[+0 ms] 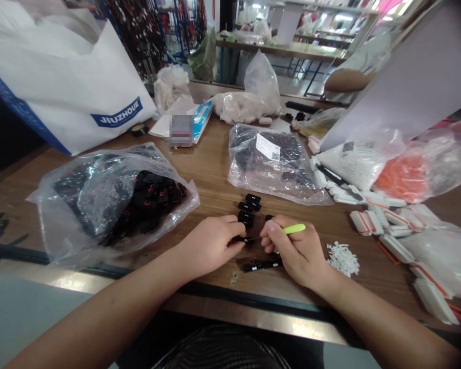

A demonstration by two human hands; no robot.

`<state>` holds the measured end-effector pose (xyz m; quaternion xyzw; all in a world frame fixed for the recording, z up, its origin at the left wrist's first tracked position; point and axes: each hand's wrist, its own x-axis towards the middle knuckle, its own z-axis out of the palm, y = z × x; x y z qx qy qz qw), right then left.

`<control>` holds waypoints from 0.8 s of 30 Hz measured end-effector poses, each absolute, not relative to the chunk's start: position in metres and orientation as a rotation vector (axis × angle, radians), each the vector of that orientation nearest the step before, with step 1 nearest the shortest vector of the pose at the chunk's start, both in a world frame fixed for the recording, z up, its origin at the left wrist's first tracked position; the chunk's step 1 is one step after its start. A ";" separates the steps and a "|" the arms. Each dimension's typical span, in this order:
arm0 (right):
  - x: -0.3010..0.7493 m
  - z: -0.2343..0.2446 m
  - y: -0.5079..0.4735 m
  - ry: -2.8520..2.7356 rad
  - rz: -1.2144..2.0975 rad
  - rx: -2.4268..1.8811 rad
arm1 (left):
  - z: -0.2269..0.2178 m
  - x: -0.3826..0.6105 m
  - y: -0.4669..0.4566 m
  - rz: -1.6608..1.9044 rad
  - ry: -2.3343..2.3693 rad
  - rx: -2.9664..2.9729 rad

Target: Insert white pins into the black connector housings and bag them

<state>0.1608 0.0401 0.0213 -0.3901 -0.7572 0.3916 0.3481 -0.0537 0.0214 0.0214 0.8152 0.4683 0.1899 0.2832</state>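
Note:
My left hand (211,243) is closed in a pinch on a small black plastic part (241,239) near the table's front edge. My right hand (294,251) is closed round a thin tool with a light green handle (294,229), whose tip points left at that part. A few more black parts (249,206) lie just beyond the hands. A black strip with white dots (260,265) lies under my right hand. A small heap of tiny white pieces (343,258) sits to the right of my right hand.
A clear bag of black and red parts (115,200) lies at left, another labelled bag of black parts (272,161) in the middle. White packets with red stripes (392,225) and an orange-filled bag (403,177) crowd the right. A white "JIUZHOUE" bag (80,87) stands far left. Another person's arm (346,79) rests at the back.

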 end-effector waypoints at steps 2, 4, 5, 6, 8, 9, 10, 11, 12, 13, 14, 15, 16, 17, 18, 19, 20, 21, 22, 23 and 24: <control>0.160 0.021 0.040 -1.939 1.017 -1.010 | 0.022 -0.054 0.021 0.516 1.252 2.180; 0.159 0.020 0.039 -1.947 1.013 -1.013 | 0.022 -0.054 0.021 0.520 1.252 2.177; 0.159 0.020 0.040 -1.957 1.011 -1.014 | 0.023 -0.054 0.022 0.518 1.252 2.175; 0.159 0.019 0.040 -1.964 1.009 -1.013 | 0.023 -0.053 0.022 0.515 1.251 2.174; 0.159 0.019 0.040 -1.975 1.009 -1.004 | 0.024 -0.053 0.022 0.504 1.251 2.170; 0.159 0.018 0.040 -1.982 1.009 -1.001 | 0.023 -0.053 0.022 0.501 1.250 2.168; 0.159 0.018 0.040 -1.988 1.008 -1.002 | 0.023 -0.053 0.022 0.501 1.250 2.168; 0.159 0.018 0.040 -1.997 1.006 -1.005 | 0.023 -0.053 0.022 0.504 1.248 2.168; 0.160 0.018 0.040 -2.004 1.002 -1.008 | 0.023 -0.053 0.022 0.510 1.245 2.168; 0.160 0.018 0.040 -2.011 0.996 -1.012 | 0.022 -0.053 0.022 0.517 1.242 2.167; 0.160 0.019 0.040 -2.021 0.988 -1.015 | 0.022 -0.053 0.022 0.524 1.238 2.167; 0.160 0.019 0.040 -2.038 0.981 -1.018 | 0.022 -0.054 0.022 0.526 1.238 2.165; 0.160 0.020 0.039 -2.058 0.969 -1.018 | 0.021 -0.054 0.022 0.527 1.239 2.162; 0.160 0.022 0.039 -2.084 0.955 -1.016 | 0.021 -0.054 0.022 0.525 1.240 2.160; 0.160 0.024 0.039 -2.118 0.939 -1.010 | 0.021 -0.054 0.022 0.524 1.243 2.159; 0.159 0.026 0.038 -2.155 0.919 -0.999 | 0.020 -0.055 0.022 0.522 1.245 2.161; 0.158 0.028 0.038 -2.191 0.895 -0.980 | 0.020 -0.055 0.022 0.523 1.246 2.164; 0.157 0.030 0.038 -2.227 0.868 -0.954 | 0.020 -0.055 0.022 0.525 1.247 2.168; 0.156 0.032 0.038 -2.263 0.836 -0.921 | 0.020 -0.055 0.021 0.529 1.248 2.173; 0.154 0.034 0.039 -2.296 0.802 -0.886 | 0.020 -0.055 0.021 0.533 1.249 2.177; 0.153 0.034 0.039 -2.322 0.769 -0.853 | 0.021 -0.055 0.021 0.535 1.251 2.179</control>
